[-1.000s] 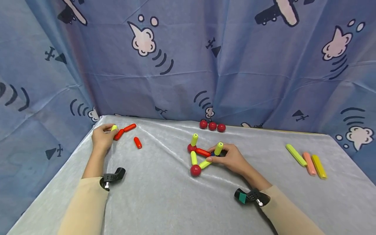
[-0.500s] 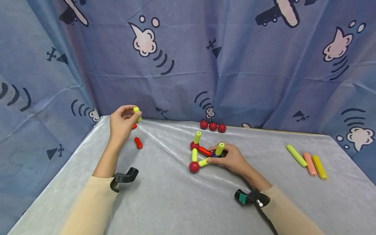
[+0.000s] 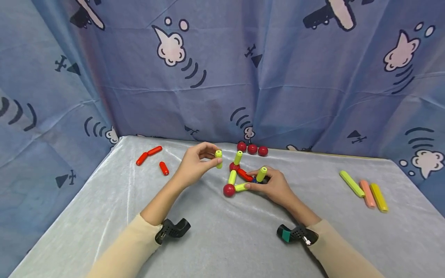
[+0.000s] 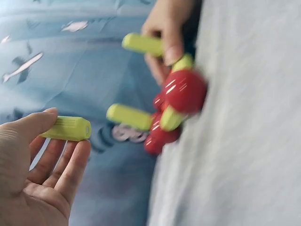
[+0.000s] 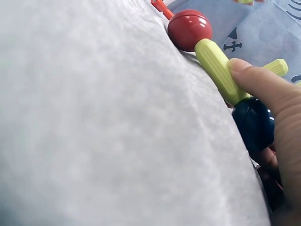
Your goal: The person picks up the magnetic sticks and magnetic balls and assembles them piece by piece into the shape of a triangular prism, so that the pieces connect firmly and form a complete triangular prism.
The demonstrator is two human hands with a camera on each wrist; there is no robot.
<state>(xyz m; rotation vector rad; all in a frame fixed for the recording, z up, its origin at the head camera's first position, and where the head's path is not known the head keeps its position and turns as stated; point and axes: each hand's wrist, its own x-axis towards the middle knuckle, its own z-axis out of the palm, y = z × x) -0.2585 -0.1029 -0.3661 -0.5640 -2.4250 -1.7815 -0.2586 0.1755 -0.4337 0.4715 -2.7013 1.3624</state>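
Observation:
Between thumb and fingers my left hand (image 3: 194, 164) pinches a yellow-green toy building stick (image 3: 218, 160), upright in the air just left of a ball-and-stick triangle. That triangle has a near red ball (image 3: 229, 190), a far red ball (image 3: 234, 166) and a dark blue ball (image 5: 253, 121). Yellow-green sticks and a red stick (image 3: 245, 175) join them. One yellow-green stick (image 3: 238, 158) stands on the far red ball, another (image 3: 261, 175) on the blue one. My right hand (image 3: 276, 187) grips the blue corner, its thumb on the side yellow-green stick (image 5: 218, 70). The hand partly covers the blue ball.
Several loose red sticks (image 3: 164, 168) lie at the far left of the grey cloth (image 3: 208, 239). Behind the triangle sit red balls (image 3: 252, 149) in a row. Green, pink (image 3: 367, 194) and yellow sticks lie at the right. A blue patterned curtain (image 3: 208, 77) hangs behind.
My left hand has lifted the yellow-green stick from beside the red sticks and carried it right to the triangle. The triangle has turned slightly; my right hand stays at its blue corner.

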